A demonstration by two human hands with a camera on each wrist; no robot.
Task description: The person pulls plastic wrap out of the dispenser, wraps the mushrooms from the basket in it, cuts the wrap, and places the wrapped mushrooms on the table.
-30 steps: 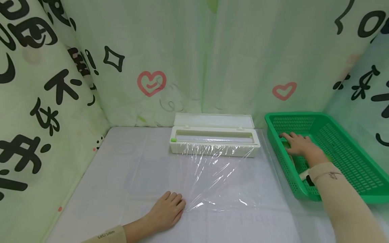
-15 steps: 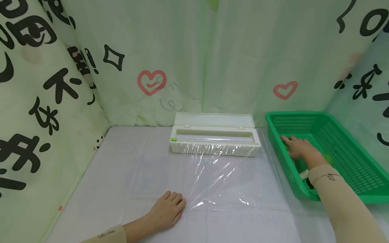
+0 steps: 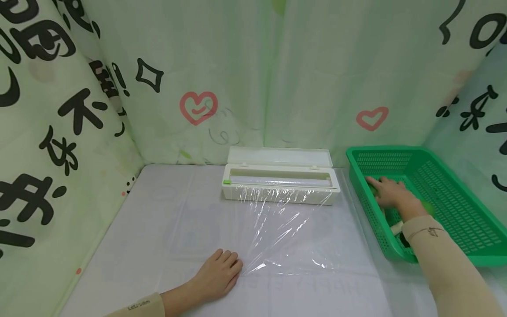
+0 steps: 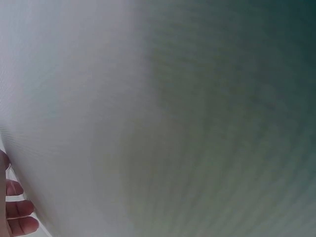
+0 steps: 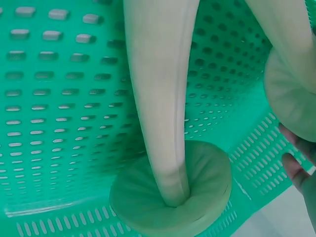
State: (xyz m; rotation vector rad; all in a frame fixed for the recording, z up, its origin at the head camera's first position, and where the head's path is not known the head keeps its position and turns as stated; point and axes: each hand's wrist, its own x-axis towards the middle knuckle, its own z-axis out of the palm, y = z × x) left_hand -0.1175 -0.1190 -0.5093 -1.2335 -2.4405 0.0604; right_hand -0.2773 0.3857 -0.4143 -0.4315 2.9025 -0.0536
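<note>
Film [image 3: 277, 226]: the left hand [image 3: 219, 274] pinches its near corner.
The right hand [image 3: 391, 193] is in the basket [image 3: 455, 193], beside a mushroom [image 5: 294, 101]; I cannot tell its grip.

You have two hands, the left hand [image 3: 217, 274] and the right hand [image 3: 392, 193]. You have one surface [image 3: 170, 220], one basket [image 3: 469, 202], one box [image 3: 277, 197], one roll of film [image 3: 277, 181] and one sheet of film [image 3: 285, 246]. Your right wrist view shows two mushroom-shaped things [image 5: 163, 108] [image 5: 286, 98]; your basket's full count you cannot tell. You face two hearts [image 3: 199, 110] [image 3: 371, 119] and one star [image 3: 149, 75].
</note>
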